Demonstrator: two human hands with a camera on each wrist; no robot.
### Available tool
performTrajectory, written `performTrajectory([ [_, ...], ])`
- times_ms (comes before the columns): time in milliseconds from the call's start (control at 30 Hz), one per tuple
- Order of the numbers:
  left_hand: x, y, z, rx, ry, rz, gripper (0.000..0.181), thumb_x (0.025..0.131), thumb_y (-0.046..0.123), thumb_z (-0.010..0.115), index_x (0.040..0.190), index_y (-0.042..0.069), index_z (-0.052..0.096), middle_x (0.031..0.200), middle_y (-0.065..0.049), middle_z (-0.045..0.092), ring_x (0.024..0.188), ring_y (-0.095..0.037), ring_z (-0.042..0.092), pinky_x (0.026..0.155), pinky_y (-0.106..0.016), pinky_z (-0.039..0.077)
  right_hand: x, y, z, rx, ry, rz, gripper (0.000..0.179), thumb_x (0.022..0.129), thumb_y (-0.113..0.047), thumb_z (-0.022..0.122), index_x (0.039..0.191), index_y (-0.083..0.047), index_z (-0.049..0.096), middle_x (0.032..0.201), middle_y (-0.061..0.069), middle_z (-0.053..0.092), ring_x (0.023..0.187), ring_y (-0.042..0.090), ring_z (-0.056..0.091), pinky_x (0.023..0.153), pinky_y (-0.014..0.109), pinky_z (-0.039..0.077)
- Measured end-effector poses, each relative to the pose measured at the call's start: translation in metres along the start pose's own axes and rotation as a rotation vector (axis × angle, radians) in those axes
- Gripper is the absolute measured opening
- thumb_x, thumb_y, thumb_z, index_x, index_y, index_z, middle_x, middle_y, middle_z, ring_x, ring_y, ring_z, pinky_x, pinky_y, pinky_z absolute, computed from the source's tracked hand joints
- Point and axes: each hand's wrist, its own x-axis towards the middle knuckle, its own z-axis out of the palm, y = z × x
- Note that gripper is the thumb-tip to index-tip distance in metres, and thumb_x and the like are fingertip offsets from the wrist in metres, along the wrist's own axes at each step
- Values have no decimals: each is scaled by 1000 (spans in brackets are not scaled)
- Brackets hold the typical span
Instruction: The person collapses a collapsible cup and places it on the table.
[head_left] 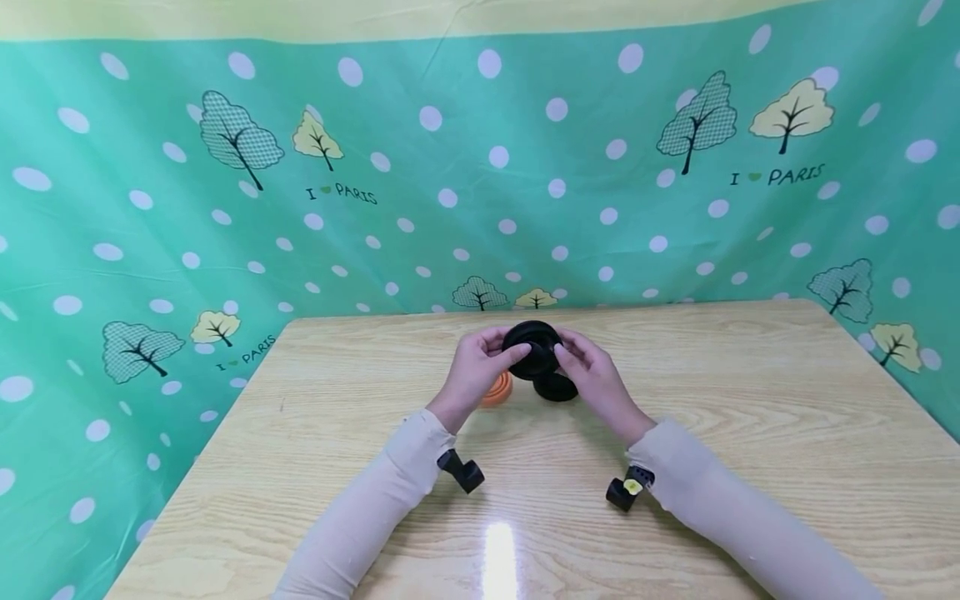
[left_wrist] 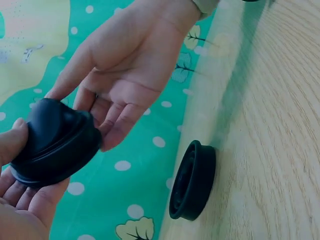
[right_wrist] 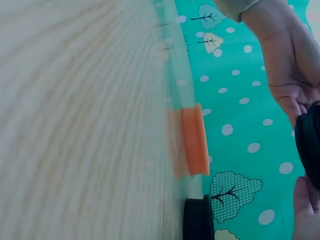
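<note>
Both hands hold a round black folding cup (head_left: 531, 332) above the table, with ringed walls and a raised middle. My left hand (head_left: 477, 365) grips its left side, thumb across the face and fingers behind. My right hand (head_left: 597, 379) pinches the right rim between thumb and fingers. Seen from the left wrist, the held cup (left_wrist: 60, 145) bulges upward at one side. Below it on the table lies a second black ringed piece (head_left: 556, 389), flat and low. Beside that, partly hidden behind the left hand, is an orange ringed piece (head_left: 497, 390) of similar shape.
The light wood table (head_left: 337, 500) ends at a back edge against a green dotted curtain (head_left: 420, 167). A dark camera mount (head_left: 462, 472) hangs under the left wrist and another (head_left: 628, 490) under the right, both low over the tabletop.
</note>
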Motion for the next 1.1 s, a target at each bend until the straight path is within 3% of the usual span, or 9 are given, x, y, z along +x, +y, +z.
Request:
performTrajectory([
  [100, 0, 0, 1, -36, 15, 7, 30, 86, 7, 68, 112, -7, 63, 103, -20, 68, 88, -16, 68, 78, -27, 55, -1, -1, 2, 94, 3, 9, 45, 101, -23, 45, 136, 5, 42, 128, 21, 51, 100, 0, 57, 88, 21, 49],
  [267, 0, -1, 5, -51, 4, 44, 30, 86, 5, 68, 112, -9, 62, 103, -22, 67, 86, -13, 67, 78, -26, 55, -3, -3, 6, 219, 39, 17, 40, 101, -20, 45, 132, 6, 43, 109, 4, 54, 96, 3, 57, 84, 17, 49],
  [533, -2, -3, 9, -54, 18, 58, 27, 86, 5, 68, 110, -9, 63, 101, -21, 68, 84, -11, 67, 77, -25, 55, -2, -3, 9, 91, 135, -65, 29, 99, -15, 50, 116, 8, 54, 93, -2, 57, 83, 4, 57, 75, 19, 49],
  [767, -4, -4, 12, -54, 18, 50, 28, 84, 5, 70, 108, -9, 64, 99, -21, 68, 84, -15, 68, 77, -30, 56, 0, 1, 11, -12, 221, -131, 25, 95, -13, 56, 105, 9, 61, 89, 12, 62, 75, 3, 60, 69, 15, 51],
  [967, -4, -3, 10, -19, 19, 36, 29, 84, 8, 71, 108, -7, 65, 99, -19, 69, 84, -14, 68, 77, -28, 55, 0, 3, 8, -56, 194, -126, 31, 96, -20, 57, 111, 6, 63, 101, 21, 65, 79, 3, 62, 71, 15, 52],
  [1100, -4, -4, 8, -10, 15, 38, 30, 84, 8, 71, 108, -8, 64, 99, -18, 69, 83, -12, 67, 77, -27, 55, 0, 2, 6, -57, 171, -102, 33, 95, -22, 57, 114, 5, 63, 106, 21, 64, 80, 3, 61, 70, 15, 51],
])
